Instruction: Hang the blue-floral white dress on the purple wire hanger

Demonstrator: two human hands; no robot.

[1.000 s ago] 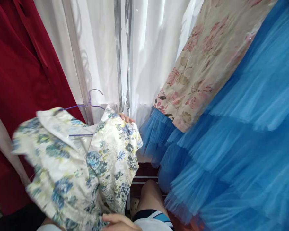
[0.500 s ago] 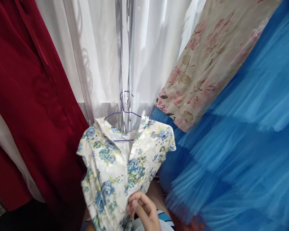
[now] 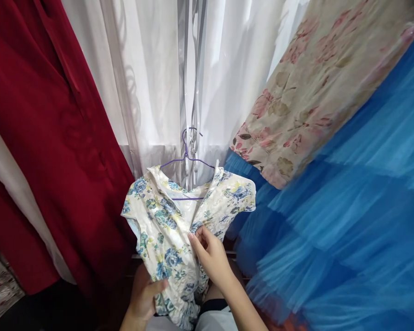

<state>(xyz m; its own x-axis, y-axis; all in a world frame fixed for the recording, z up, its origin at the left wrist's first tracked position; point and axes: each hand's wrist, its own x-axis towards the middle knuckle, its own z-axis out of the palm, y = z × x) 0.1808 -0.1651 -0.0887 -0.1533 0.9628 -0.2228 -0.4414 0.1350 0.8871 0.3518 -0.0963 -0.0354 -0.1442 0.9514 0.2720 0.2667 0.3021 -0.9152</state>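
A white short-sleeved blouse (image 3: 172, 259) with blue and green flowers hangs on a thin purple hanger (image 3: 186, 158) in front of me. Its lower part lies over my lap. My right hand (image 3: 207, 246) pinches the blouse's front edge just below the V of the neckline. Lower down, my left hand (image 3: 146, 296) grips the blouse's left side, thumb on top of the cloth and the other fingers hidden behind it.
White curtains (image 3: 152, 92) hang behind the hanger. Dark red cloth (image 3: 89, 151) hangs on the left. On the right are a beige floral garment (image 3: 286, 119) and a layered blue tulle skirt (image 3: 348, 230). My knees are beneath the blouse.
My right hand has moved up the blouse front to the neckline's lower end. My left hand has come into sight on the blouse's side. The view has shifted slightly.
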